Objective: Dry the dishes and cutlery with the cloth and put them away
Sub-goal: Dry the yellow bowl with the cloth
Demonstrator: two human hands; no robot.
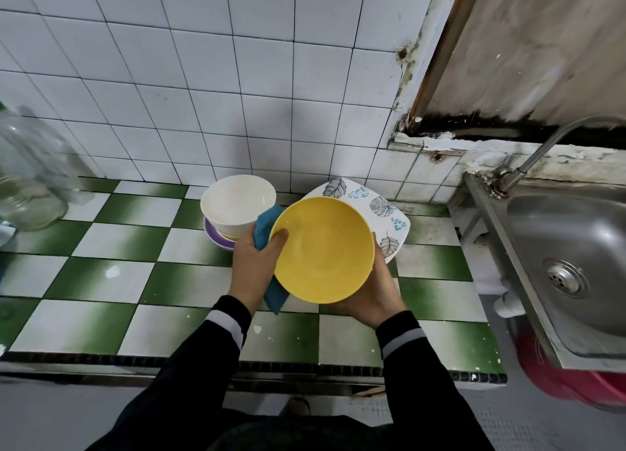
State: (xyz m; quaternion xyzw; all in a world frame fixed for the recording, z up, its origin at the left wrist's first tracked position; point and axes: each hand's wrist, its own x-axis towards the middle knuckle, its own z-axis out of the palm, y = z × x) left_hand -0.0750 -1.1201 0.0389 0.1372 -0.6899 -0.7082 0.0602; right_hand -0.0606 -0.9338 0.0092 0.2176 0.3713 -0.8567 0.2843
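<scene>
Yellow plate (321, 250) at frame centre, tilted toward the camera above the green-and-white tiled counter (135, 247). Right hand (372, 294) cups its lower right edge from beneath, thumb along the rim. Left hand (254, 264) grips the left rim, thumb on the inner face, blue cloth (266, 228) pinched behind the plate. Beyond, centre: white bowl (237, 203) stacked on a purple plate (216, 239). Leaf-patterned plate (372, 210) to its right, partly hidden. Steel sink (559, 247) at right edge.

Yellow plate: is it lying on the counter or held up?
Held up, tilted with its inside facing the camera. The left hand, with the blue cloth, grips the yellow plate at its left rim; the right hand holds its lower edge.
</scene>
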